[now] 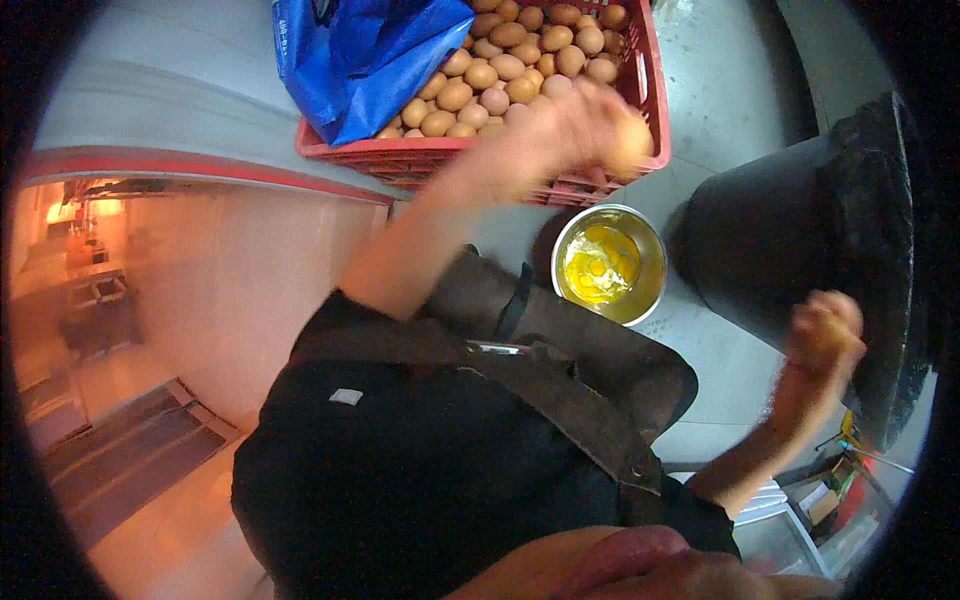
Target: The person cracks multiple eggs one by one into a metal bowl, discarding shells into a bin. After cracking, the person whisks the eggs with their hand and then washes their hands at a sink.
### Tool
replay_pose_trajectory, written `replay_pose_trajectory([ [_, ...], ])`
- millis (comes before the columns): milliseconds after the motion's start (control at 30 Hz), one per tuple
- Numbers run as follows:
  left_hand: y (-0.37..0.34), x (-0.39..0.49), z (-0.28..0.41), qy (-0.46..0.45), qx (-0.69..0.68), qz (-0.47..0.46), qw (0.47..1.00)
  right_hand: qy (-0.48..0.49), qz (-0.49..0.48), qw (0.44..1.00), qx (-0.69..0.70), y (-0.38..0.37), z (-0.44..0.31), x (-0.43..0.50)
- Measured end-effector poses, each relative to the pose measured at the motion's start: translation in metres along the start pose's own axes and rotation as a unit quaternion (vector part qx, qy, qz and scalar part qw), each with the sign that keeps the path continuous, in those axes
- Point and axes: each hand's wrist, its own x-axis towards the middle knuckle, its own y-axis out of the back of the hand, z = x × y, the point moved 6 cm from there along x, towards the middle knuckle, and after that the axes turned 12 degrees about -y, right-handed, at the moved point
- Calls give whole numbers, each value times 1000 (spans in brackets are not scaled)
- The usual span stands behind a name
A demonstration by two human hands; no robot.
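Observation:
My left hand (589,135) is blurred and has its fingers around a brown egg (632,142), over the near right corner of a red plastic crate (661,97). Many brown eggs (506,67) fill the crate. Below that hand, a round metal bowl (654,289) stands on the floor, with cracked raw eggs (600,262) in it, several yolks showing. My right hand (827,326) is curled and raised in front of a large black bin (772,225). Something tan seems to show between its fingers, but blur hides whether it is an egg or a shell.
A blue plastic sack (367,67) lies over the crate's left part. At left is a pale panel with a red edge (202,166). My knees, under a dark apron (600,349), are close to the bowl. Boxes and a white-framed container (784,536) stand at lower right.

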Motion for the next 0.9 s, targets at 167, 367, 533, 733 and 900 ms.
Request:
replay_pose_trajectory([
  [167, -84, -80, -78, 235, -365, 84, 897, 112, -4, 991, -67, -86, 20, -20],
  [367, -107, -87, -142, 287, -347, 126, 884, 228, -47, 868, -440, -106, 125, -13],
  [533, -90, -81, -149, 291, -254, 88, 918, 69, -15, 972, -223, -71, 118, 7],
  [733, -108, -78, -155, 302, -231, 56, 923, -166, -89, 972, 144, -52, 178, 15],
  [900, -107, -83, -152, 343, -233, 39, 909, -339, -126, 912, 195, -55, 221, 14],
])
